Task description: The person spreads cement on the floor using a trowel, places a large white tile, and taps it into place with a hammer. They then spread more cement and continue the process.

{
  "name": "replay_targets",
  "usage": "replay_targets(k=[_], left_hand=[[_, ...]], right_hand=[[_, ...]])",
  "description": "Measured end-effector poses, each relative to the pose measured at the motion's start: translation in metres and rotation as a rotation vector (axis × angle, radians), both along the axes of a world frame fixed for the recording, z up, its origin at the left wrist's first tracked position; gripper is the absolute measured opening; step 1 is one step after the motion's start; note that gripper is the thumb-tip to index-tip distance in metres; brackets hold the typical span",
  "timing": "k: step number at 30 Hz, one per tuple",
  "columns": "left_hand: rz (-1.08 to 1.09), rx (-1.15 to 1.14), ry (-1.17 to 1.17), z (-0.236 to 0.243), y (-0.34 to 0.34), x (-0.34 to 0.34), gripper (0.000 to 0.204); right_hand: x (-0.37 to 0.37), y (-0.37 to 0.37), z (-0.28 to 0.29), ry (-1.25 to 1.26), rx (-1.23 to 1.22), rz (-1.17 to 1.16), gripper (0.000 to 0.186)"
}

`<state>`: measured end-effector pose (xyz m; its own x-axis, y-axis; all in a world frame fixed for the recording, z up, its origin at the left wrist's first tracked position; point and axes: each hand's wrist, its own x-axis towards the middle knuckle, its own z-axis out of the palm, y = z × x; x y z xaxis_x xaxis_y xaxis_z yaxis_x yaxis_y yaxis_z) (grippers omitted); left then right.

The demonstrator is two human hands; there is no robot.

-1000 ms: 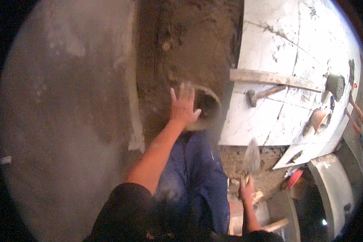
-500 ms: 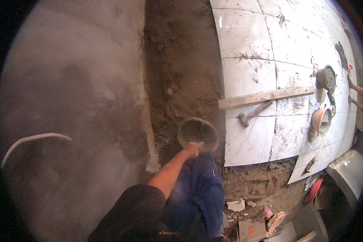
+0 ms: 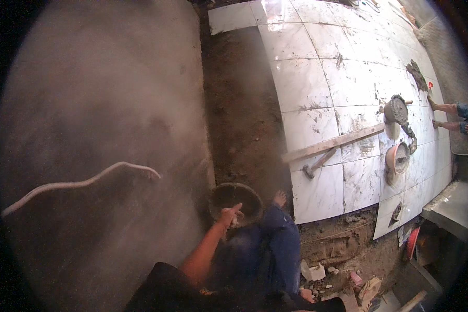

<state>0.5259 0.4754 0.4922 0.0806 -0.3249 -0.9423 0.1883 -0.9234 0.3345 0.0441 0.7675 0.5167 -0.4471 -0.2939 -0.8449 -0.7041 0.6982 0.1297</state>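
My left hand [image 3: 230,215] is at the near rim of a round, dark bucket [image 3: 249,195], with one finger stretched over the opening and the others curled at the rim. The inside of the bucket is dim, so its contents do not show clearly. It stands or hangs over the brown dirt strip [image 3: 239,114], close to the grey surface's edge. My blue trouser legs and a bare foot [image 3: 280,199] are just right of it. At the bottom edge, a skin-coloured patch [image 3: 307,295] beside a black sleeve may be my right hand; its fingers cannot be made out.
Dust hangs over the grey surface [image 3: 114,114] at left, where a pale hose [image 3: 83,183] lies. White tiles [image 3: 317,192] at right carry a wooden straightedge [image 3: 338,143], a hammer [image 3: 317,164] and two mortar buckets [image 3: 398,157]. Another person's legs [image 3: 447,108] stand at far right. Rubble [image 3: 314,272] lies below.
The bucket and my left hand have moved left, toward the grey surface. My view has shifted, so more hose, a bare foot and the other person's legs show. Dust at left looks thicker.
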Motion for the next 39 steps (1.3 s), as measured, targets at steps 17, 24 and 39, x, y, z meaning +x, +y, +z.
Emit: replay_targets(k=[17,24,39], left_hand=[[0.530,0.044,0.039,0.033,-0.149,0.078,0.062],[0.717,-0.079,0.086,0.012,-0.301,0.116,0.058],[0.756,-0.367,0.123,-0.029,-0.540,0.221,0.048]], right_hand=[[0.084,-0.169,0.003,-0.050,0.069,-0.037,0.047],[0.103,-0.245,0.027,-0.035,0.202,-0.024,0.047],[0.168,-0.410,0.040,0.065,0.075,-0.172,0.049]])
